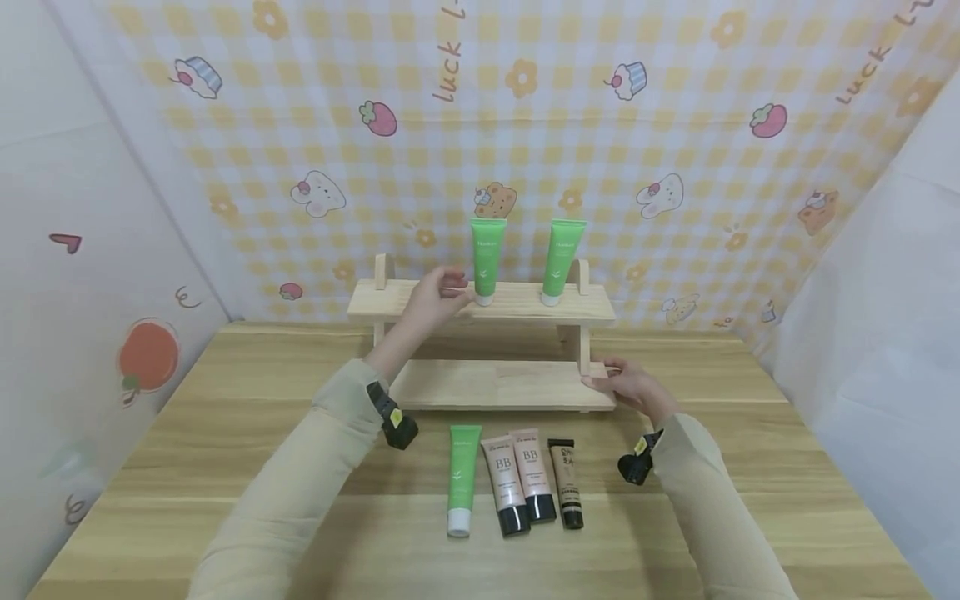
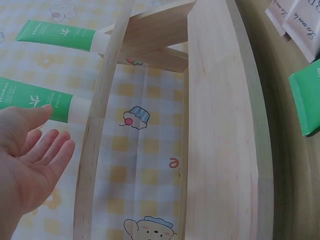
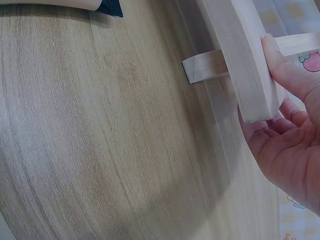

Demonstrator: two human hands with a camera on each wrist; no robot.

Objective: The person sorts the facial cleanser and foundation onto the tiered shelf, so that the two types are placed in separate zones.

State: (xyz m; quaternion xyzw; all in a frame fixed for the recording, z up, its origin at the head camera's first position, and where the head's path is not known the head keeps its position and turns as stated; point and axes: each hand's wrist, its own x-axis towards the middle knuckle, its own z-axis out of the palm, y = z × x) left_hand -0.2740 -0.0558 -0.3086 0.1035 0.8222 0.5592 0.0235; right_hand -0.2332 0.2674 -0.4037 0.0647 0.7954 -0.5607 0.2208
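Two green tubes with white caps stand upright on the upper board of a two-tier wooden shelf (image 1: 502,387). My left hand (image 1: 437,296) is beside the left green tube (image 1: 488,260), its fingers loosely extended. In the left wrist view the thumb of that left hand (image 2: 27,157) overlaps the tube (image 2: 57,106), and no finger is wrapped round it. The right green tube (image 1: 561,262) leans slightly. My right hand (image 1: 633,387) grips the right end of the lower board (image 3: 250,75), thumb on top and fingers underneath.
On the wooden table (image 1: 225,467) before the shelf lie a green tube (image 1: 463,479), two pink BB cream tubes (image 1: 504,483) (image 1: 534,475) with black caps, and a slim beige-and-black tube (image 1: 566,483). A checked cloth (image 1: 465,150) hangs behind the shelf.
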